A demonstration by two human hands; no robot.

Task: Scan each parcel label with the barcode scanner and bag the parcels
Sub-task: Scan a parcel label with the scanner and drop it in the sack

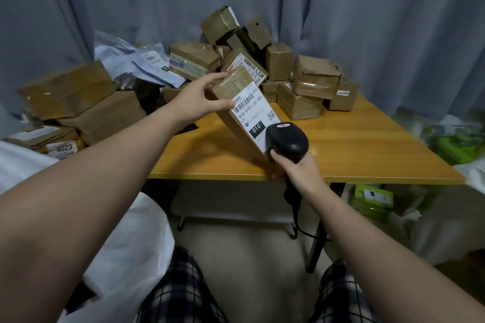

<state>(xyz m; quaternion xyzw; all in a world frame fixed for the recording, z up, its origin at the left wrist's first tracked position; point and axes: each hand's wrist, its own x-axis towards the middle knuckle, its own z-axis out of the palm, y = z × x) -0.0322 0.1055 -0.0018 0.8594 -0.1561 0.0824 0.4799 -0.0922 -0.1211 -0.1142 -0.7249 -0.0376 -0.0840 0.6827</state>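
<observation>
Currently right hand [296, 170] is nearest, fingers wrapped round the barcode scanner [287, 140] handle at the table [367, 149] front edge, scanner head at the label [256, 113] lower end. Parcel [233, 128] is tilted, long axis running from scanner up and away-left to left hand [199, 98], which pinches its far end. Label faces up, barcode [248, 102] just beyond the scanner nose; pile [312, 81] sits further back.

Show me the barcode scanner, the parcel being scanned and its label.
barcode scanner [288, 140], head view, on its black head.
held parcel [236, 81], head view, on its taped cardboard top.
shipping label [256, 117], head view, on its white middle.
</observation>
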